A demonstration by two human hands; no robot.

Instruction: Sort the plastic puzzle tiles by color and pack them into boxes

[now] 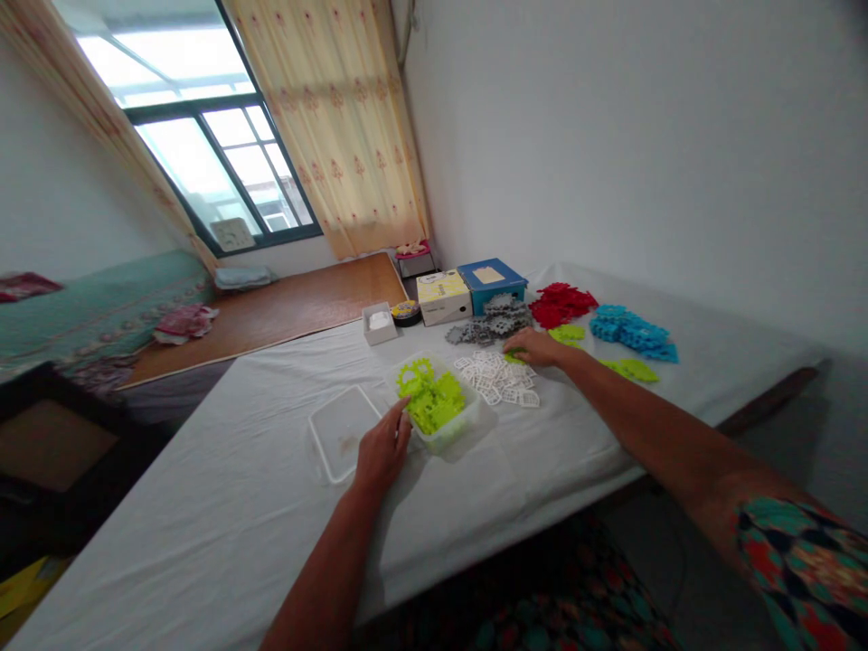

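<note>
My left hand [382,447] rests against the near side of a clear plastic container [467,432] filled with lime-green snowflake pieces [434,398], its fingers curled at the rim. My right hand [539,346] reaches across the table and is closed on a lime-green piece [514,355] lying between the white pieces [500,380] and another lime-green pile [568,334]. The container's clear lid [339,430] lies flat just left of my left hand.
On the white-covered table [203,506] lie piles of grey pieces [492,322], red pieces [561,304], blue pieces [632,332] and more lime-green ones [630,369]. A blue box [492,282], a cream box [443,297] and a small white box [379,323] stand at the far edge.
</note>
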